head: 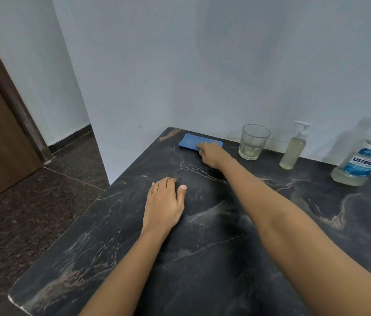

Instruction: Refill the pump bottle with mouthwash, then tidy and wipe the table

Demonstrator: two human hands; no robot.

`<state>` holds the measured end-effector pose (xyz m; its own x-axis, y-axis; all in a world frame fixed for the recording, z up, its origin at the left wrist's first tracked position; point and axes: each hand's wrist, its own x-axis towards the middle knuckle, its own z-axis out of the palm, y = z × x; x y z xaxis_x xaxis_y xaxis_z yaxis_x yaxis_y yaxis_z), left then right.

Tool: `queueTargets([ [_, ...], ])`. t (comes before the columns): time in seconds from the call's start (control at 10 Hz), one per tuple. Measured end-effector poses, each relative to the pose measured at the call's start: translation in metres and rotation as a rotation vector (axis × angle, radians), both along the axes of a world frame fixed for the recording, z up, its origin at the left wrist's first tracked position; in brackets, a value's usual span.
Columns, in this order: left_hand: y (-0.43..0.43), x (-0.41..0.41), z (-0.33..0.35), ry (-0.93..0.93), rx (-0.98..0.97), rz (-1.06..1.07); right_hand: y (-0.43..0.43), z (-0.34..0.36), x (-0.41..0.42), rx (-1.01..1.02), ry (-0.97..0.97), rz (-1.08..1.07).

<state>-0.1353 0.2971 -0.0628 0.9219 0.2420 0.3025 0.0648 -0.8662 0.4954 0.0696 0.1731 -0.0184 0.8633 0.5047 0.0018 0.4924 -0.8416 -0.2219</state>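
- The dark marble-patterned table top (225, 258) with pale veins fills the lower view; both bare forearms stretch out over it.
- The left hand (164, 204), a gold ring on one finger, lies palm down and flat on the stone, fingers together, thumb a little apart, holding nothing.
- The right hand (211, 153) reaches to the far left corner and presses its fingers down on a folded blue cloth (191, 141); whether it pinches the cloth I cannot tell.
- A clear, faceted drinking glass (253, 142) stands just right of the cloth, by the wall.
- The clear pump bottle with white pump head (295, 149), filled with pale yellowish liquid, stands upright right of the glass.
- The clear Listerine mouthwash bottle with blue label (362, 160) stands furthest right, cap on.
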Motion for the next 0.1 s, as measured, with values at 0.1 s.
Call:
queueTargets([
  [0.1,-0.0009,0.0011,0.0042,0.003,-0.037,0.017,-0.0059,-0.0019,-0.0177,0.133,0.061,-0.022],
])
